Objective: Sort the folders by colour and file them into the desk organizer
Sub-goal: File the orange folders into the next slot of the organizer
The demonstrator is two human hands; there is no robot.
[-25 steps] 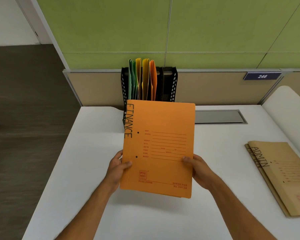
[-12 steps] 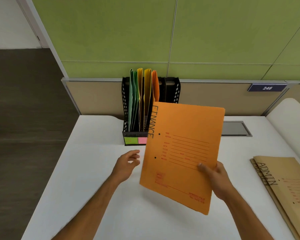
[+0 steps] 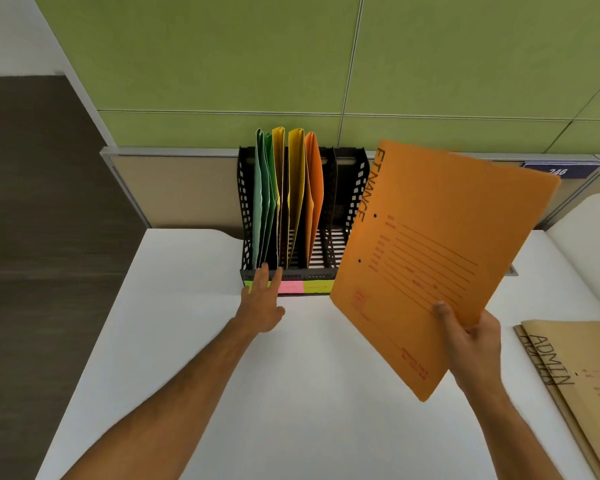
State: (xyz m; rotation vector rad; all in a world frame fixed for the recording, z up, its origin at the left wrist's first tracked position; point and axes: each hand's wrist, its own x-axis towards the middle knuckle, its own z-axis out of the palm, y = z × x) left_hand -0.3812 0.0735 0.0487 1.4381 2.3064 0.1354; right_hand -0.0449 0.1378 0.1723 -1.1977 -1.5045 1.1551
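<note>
My right hand (image 3: 471, 344) pinches the lower edge of an orange folder marked FINANCE (image 3: 426, 251) and holds it tilted in the air, right of the black desk organizer (image 3: 355, 188). Green folders (image 3: 264, 199), yellow folders (image 3: 296, 188) and one orange folder (image 3: 315, 192) stand in the organizer's left slots; its right slots look empty. My left hand (image 3: 262, 299) reaches forward with straight fingers, the fingertips touching the organizer's front edge by the coloured labels (image 3: 300, 287).
Two brown ADMIN folders (image 3: 575, 382) lie stacked at the desk's right edge. The white desk (image 3: 194, 341) ends on the left above dark floor. A green and beige partition stands right behind the organizer. A cable hatch lies behind the held folder.
My left hand has let go of the orange folder and reached forward to the organizer's front. My right hand alone has lifted the folder up and to the right, tilting it.
</note>
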